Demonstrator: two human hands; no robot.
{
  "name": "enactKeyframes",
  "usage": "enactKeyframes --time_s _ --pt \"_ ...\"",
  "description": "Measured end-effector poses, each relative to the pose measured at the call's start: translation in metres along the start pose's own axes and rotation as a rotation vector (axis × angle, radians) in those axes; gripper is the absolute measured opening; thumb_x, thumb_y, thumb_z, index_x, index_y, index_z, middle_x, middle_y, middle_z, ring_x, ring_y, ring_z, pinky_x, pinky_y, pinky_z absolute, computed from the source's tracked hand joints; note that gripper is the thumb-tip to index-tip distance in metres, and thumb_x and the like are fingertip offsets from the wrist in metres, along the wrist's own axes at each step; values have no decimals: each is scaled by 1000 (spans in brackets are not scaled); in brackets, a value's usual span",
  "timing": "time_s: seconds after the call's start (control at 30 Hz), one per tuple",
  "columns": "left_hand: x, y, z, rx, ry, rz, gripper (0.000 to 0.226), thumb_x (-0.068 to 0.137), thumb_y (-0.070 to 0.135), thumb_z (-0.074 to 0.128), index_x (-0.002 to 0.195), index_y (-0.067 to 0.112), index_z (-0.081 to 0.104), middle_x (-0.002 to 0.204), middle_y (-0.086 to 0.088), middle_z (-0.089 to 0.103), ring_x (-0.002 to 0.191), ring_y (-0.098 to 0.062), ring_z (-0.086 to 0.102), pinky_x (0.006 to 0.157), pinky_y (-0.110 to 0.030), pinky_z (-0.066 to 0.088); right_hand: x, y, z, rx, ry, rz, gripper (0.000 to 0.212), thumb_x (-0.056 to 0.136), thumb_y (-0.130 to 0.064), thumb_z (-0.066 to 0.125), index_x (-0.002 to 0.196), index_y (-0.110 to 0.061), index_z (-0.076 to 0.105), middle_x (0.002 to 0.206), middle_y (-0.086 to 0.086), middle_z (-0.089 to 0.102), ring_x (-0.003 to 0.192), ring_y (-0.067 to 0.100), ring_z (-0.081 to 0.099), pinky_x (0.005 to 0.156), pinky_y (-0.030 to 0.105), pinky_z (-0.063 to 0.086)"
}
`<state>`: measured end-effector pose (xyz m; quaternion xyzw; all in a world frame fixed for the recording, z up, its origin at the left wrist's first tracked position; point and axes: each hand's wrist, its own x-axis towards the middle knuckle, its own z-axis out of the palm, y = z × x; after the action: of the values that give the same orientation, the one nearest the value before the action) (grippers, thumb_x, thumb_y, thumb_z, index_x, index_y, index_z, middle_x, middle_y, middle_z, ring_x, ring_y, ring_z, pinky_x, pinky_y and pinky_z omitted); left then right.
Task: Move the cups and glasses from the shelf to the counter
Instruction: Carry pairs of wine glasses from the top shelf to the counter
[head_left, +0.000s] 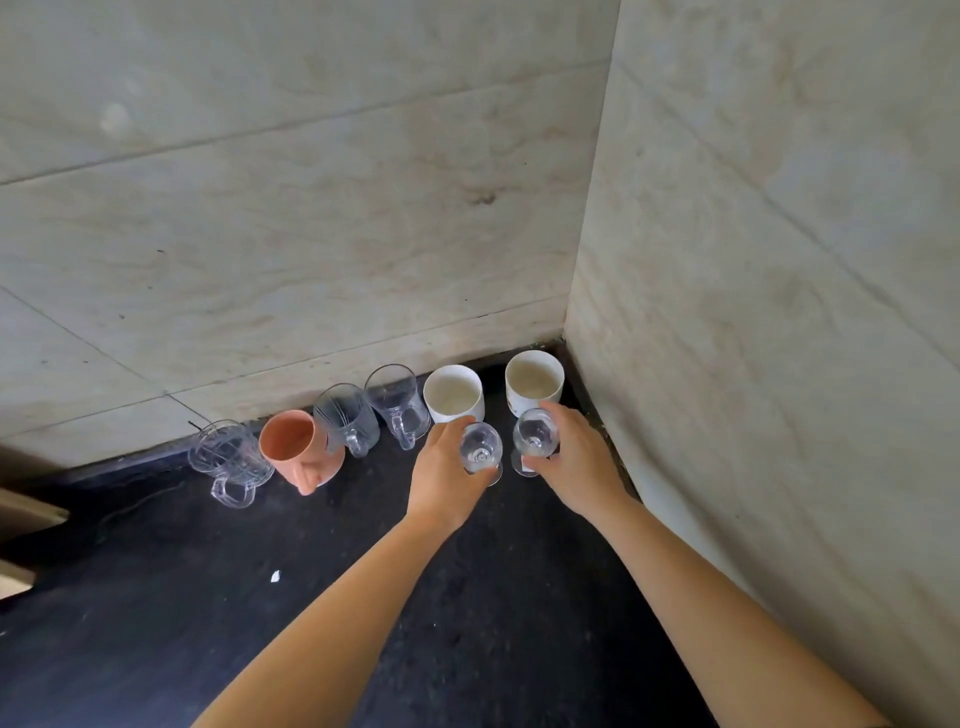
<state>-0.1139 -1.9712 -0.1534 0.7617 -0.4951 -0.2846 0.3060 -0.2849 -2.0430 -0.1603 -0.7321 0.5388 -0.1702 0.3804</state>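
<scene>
A dark counter (156, 649) fills the near part of the scene and meets pale marbled wall tiles (311, 234) at the far edge and on the right. Along the far wall stand, from left to right, a clear ribbed mug (228, 460), an orange mug (298, 447), a second ribbed glass mug (347, 418), a plain glass mug (397, 402) and two white cups (453, 393) (534, 381). All of them look empty. Just in front of the white cups, the left hand (441, 473) is wrapped around a small stemmed glass (481, 447), and the right hand (576, 457) is closed around another stemmed glass (535, 434). Both glasses stand upright and empty; whether their feet touch the counter is hard to tell. A white speck (275, 576) lies on the counter. At the left edge a pale wooden piece (21, 514) is cut off.
</scene>
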Motion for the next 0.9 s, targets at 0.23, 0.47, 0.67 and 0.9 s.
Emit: enactKeyframes --time_s 0.23,0.47,0.67,0.9 --pt "36 -11 15 47 -19 -36 69 75 20 81 137 23 51 130 1 56 116 -20 54 88 -24 39 28 3 13 -55 -7 -29 70 89 -12 73 149 -20 37 146 4 46 127 24 54 103 39 50" --pt "49 -16 23 82 -43 -12 66 76 20 78 135 25 51 130 0 57 115 -22 55 86 -27 40 29 12 16 -113 13 -21 71 89 -20 74 149 -26 36 143 0 51 121 22 57 96 36 50" --pt "49 -16 19 95 -84 -23 77 82 21 75 148 26 37 139 -2 53 120 -22 55 89 -29 42 28 7 13 -123 -2 9 76 89 -23 74 152 -24 31 147 0 48 126 20 54 98 32 48" --pt "29 10 -59 216 -52 53 76 93 36 63 155 23 21 160 -2 31 141 -25 37 103 -37 39 18 -48 -19 -211 -2 -17 78 98 -20 57 159 -16 8 165 8 16 143 30 35 106 38 41"
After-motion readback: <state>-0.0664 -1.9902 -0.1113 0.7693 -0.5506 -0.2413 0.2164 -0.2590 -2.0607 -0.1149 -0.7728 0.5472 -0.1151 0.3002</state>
